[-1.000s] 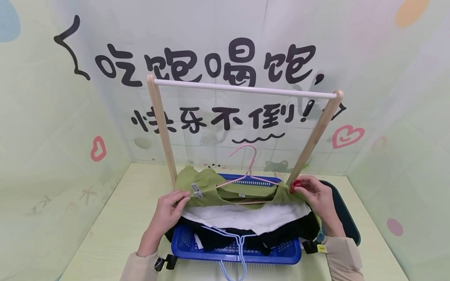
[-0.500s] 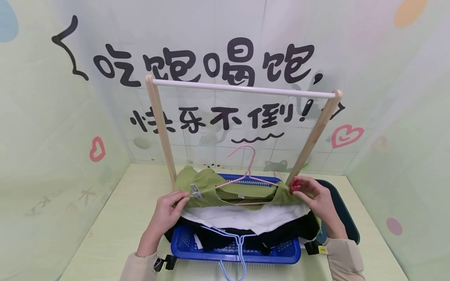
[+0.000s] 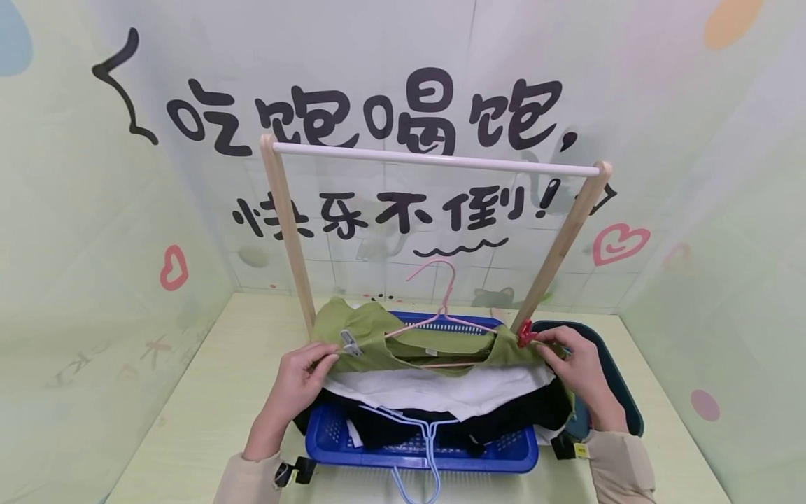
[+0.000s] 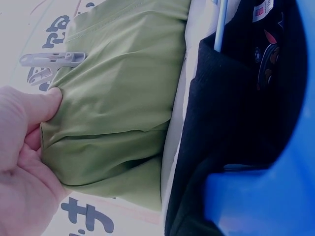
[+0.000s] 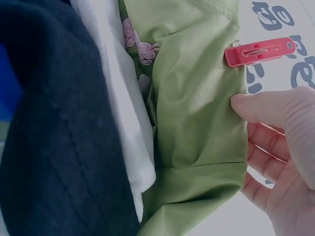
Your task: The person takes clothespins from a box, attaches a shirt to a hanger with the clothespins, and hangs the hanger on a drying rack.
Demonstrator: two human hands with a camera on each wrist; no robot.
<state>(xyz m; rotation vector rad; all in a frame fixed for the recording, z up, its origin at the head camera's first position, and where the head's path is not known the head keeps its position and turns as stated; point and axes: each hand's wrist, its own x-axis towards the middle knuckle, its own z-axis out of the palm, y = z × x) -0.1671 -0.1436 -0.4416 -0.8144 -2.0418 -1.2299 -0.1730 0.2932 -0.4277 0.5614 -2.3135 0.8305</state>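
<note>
A green shirt (image 3: pixel 371 325) lies draped over the pink hanger (image 3: pixel 448 294), whose hook points up. My left hand (image 3: pixel 300 378) pinches the shirt's edge at the left, just outside a grey clothespin (image 3: pixel 350 342) clipped there. At the other shoulder sits a red clothespin (image 3: pixel 525 333). Beside it my right hand (image 3: pixel 582 364) pinches the green cloth; in the right wrist view the thumb lies in front and the other fingers behind, clear of the red clothespin (image 5: pixel 261 51). The left wrist view shows my left thumb on the green fabric (image 4: pixel 113 93).
Under the shirt lie a white garment (image 3: pixel 441 392) and a black garment (image 3: pixel 504 416) over a blue basket (image 3: pixel 428 462). A light blue hanger (image 3: pixel 431 448) hangs over its front. Behind stands a wooden rack with a white bar (image 3: pixel 441 160). A dark green tray (image 3: pixel 613 381) is at right.
My right hand has let go of the red clothespin, leaving it on the green shirt, and has shifted slightly right and down to the cloth. The left hand has stayed put.
</note>
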